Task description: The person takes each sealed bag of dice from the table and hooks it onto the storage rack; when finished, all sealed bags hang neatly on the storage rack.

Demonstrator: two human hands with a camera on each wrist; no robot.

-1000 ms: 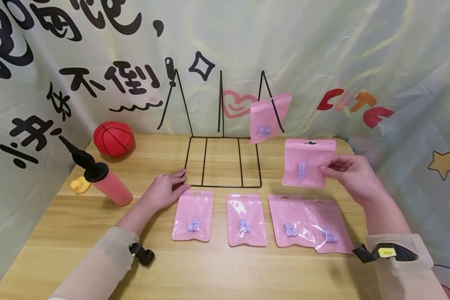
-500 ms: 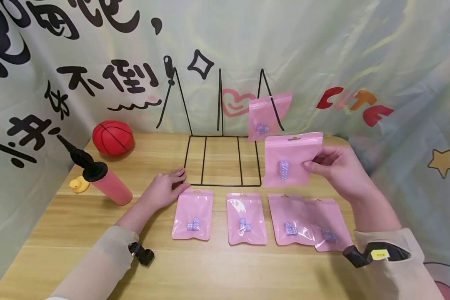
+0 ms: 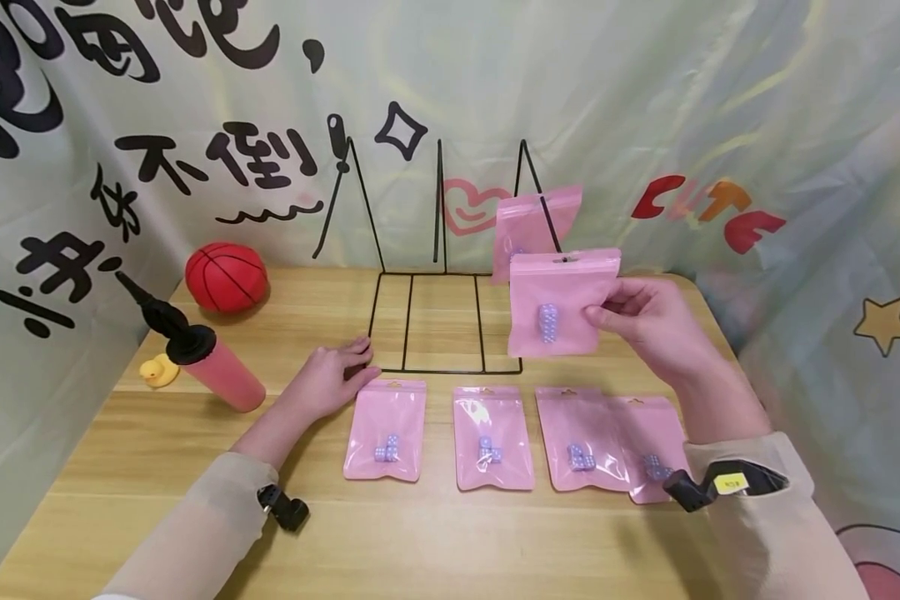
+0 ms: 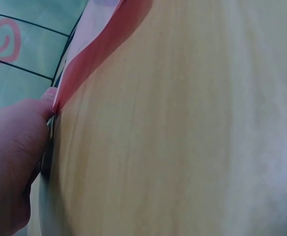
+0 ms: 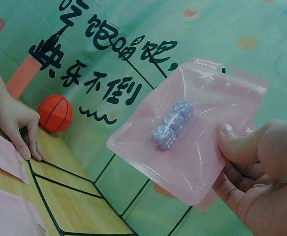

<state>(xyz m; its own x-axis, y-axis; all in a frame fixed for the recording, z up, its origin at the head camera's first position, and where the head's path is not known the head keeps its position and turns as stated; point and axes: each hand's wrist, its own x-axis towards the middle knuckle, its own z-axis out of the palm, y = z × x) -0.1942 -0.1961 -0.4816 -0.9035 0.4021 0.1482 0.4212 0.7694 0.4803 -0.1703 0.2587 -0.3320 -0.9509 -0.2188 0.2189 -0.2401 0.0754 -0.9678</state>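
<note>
My right hand [image 3: 645, 321] pinches the right edge of a pink zip bag [image 3: 528, 333] with a stack of three pale purple dice [image 5: 172, 125] inside. The held bag is raised in front of the right hook of a black wire rack [image 3: 450, 372], and the hook's tip shows at its hang hole. Another pink bag [image 3: 562, 208] hangs on that hook, partly covered by the held one. My left hand [image 3: 333, 377] rests at the rack's left front corner, fingertips on the base wires; the left wrist view shows it beside a bag's edge.
Several pink bags with dice lie in a row before the rack, from the left bag [image 3: 356, 425] to the right bag [image 3: 663, 429], two overlapping. Left stand a pink pump [image 3: 228, 379], a yellow duck [image 3: 159, 371] and a red ball [image 3: 227, 277]. A printed curtain [image 3: 645, 108] backs the table.
My right hand has moved left and slightly up with the bag, from right of the rack to its right hook. My left hand has stayed at the rack's corner.
</note>
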